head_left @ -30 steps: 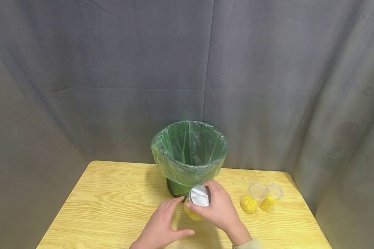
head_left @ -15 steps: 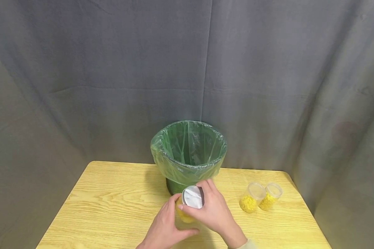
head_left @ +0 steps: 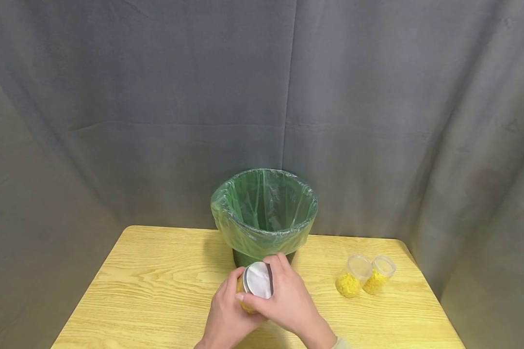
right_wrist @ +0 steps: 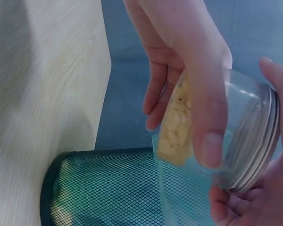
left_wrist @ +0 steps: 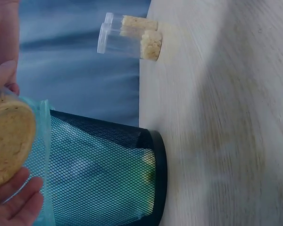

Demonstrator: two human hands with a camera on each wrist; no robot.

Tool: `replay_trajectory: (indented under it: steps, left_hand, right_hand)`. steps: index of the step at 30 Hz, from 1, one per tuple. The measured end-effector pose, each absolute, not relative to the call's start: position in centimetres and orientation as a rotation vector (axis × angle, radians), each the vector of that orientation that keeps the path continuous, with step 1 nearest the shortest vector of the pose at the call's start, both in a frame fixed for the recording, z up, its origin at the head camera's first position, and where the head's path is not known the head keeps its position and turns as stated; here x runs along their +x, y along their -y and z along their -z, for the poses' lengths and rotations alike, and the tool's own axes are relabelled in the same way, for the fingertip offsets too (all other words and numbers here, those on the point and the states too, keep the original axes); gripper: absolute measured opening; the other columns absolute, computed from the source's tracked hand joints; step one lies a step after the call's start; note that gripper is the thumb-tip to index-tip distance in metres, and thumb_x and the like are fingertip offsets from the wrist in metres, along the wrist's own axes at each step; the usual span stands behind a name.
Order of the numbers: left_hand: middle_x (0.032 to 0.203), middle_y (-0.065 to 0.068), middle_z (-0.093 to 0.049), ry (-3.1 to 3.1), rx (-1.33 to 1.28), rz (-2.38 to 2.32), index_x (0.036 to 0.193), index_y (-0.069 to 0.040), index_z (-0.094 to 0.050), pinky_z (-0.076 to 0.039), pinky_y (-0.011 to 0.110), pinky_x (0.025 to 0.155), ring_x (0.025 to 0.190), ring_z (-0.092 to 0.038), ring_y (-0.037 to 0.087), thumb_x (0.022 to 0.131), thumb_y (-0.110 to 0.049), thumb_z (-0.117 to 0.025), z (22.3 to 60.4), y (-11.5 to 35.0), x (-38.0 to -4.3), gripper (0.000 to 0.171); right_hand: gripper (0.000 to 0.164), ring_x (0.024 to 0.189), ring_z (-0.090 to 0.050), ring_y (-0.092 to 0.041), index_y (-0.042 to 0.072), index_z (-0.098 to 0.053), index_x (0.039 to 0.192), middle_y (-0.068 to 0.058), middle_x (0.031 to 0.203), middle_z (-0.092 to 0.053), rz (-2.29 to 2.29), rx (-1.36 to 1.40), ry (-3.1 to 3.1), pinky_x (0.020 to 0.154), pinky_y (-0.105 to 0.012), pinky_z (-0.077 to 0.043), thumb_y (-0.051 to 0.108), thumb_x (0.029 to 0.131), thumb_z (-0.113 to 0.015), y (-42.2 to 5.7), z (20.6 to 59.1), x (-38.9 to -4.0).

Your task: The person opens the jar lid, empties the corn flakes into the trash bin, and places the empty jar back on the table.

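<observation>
At the lower centre of the head view, the jar [right_wrist: 243, 115] is held tilted above the table [head_left: 157, 291]. The left hand [head_left: 227, 310] grips its see-through wall; the right hand [head_left: 287, 299] grasps the silver lid [head_left: 259, 280]. The jar looks light and stiff, perhaps slippery: best wrapped broadly round the wall, the lid pinched by its rim.

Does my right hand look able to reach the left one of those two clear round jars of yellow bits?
Probably not while your right hand grips the clear silver-topped jar; once freed, likely yes: only yellow wooden tabletop shows between hand and left jar.
</observation>
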State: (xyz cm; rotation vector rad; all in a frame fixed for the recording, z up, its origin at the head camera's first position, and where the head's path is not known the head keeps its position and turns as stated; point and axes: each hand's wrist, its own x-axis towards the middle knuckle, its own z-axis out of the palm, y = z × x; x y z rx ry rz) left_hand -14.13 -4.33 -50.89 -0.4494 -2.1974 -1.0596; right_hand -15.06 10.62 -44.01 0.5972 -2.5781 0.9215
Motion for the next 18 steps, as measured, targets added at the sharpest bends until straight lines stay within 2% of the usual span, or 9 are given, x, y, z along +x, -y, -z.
replay_trajectory:
  steps: [8, 18]
  left_hand:
    - [0.105, -0.011, -0.056, 2.142, -0.521, 1.089, 0.119, -0.013, -0.053, -0.049, 0.028, 0.074, 0.090, -0.058, 0.007, 0.051, -0.033, -0.084, 50.1, 4.6, -14.4, 0.077]
    - [0.103, -0.010, -0.057, 2.115, -0.616, 1.144, 0.116, -0.013, -0.053, -0.050, 0.026, 0.070, 0.085, -0.059, 0.007, 0.050, -0.033, -0.085, 49.3, 4.7, -14.5, 0.076]
  right_hand:
    - [0.071, 0.078, -0.049, -0.004, 0.020, -0.053, 0.112, 0.015, 0.100, -0.043, -0.859, 0.650, 2.522, 0.064, -0.025, -0.043, 0.071, 0.065, -0.067, -10.5, 43.9, -15.0]
    - [0.060, 0.072, -0.047, -0.003, 0.021, -0.054, 0.104, 0.015, 0.094, -0.043, -0.856, 0.706, 2.427, 0.058, -0.022, -0.041, 0.065, 0.066, -0.069, -10.5, 43.6, -15.0]
